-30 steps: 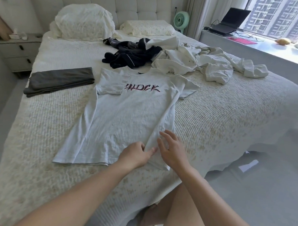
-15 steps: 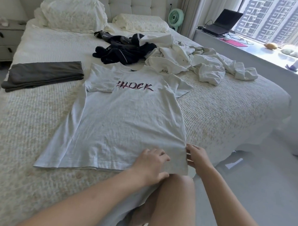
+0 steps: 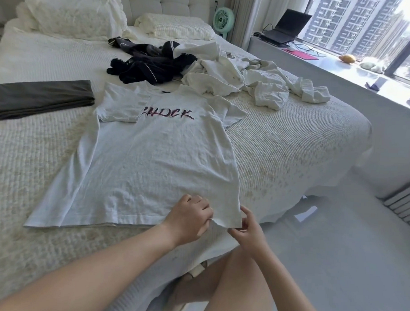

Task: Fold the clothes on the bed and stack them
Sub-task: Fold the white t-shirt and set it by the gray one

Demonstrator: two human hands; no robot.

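A white T-shirt [image 3: 152, 162] with dark lettering lies spread flat on the bed [image 3: 292, 144], its left sleeve folded in over the chest. My left hand [image 3: 189, 216] pinches the shirt's bottom hem near the right corner. My right hand [image 3: 246, 229] pinches that same corner from the side and lifts it slightly. A folded dark grey garment [image 3: 36, 98] lies at the left of the bed. Behind the shirt sit a crumpled dark navy garment [image 3: 149, 65] and a heap of white clothes [image 3: 248, 80].
Two pillows [image 3: 74, 11] lean against the headboard. A green fan [image 3: 224, 20] stands beside the bed. A laptop [image 3: 285, 28] and small items rest on the window ledge at right. My bare knee shows below my hands, at the bed's near edge.
The shirt's lower right side, bunched inward a second ago, has been pulled out flat. Both hands have shifted to the hem's right corner and now pinch it.
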